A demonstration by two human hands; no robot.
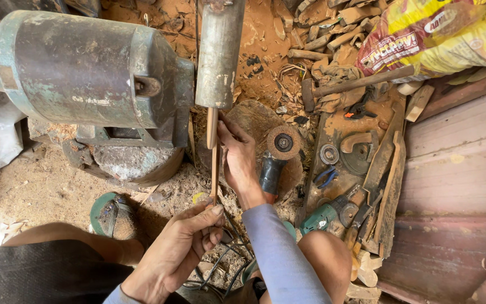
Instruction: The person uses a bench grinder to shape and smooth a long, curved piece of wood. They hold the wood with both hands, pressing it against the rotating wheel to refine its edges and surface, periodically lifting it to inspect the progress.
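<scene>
A thin wooden stick [214, 169] runs from my lap up to the lower end of a grey metal drum [219, 50], which sticks out from a big green-grey electric motor [85, 67]. My left hand [184, 245] pinches the stick's near end between thumb and fingers. Further up, my right hand [237, 157], in a blue-grey sleeve, grips the stick just below the drum, with the fingers pressing it toward the drum's edge. The stick's tip lies against the drum's bottom rim.
An angle grinder with a worn sanding disc [282, 142] lies just right of my right hand. A hammer [355, 83], blue pliers [324, 177], a green power tool [324, 214] and wood scraps lie on the sawdust-covered ground. A yellow sack [440, 34] sits top right, with wooden boards [462, 180] at right.
</scene>
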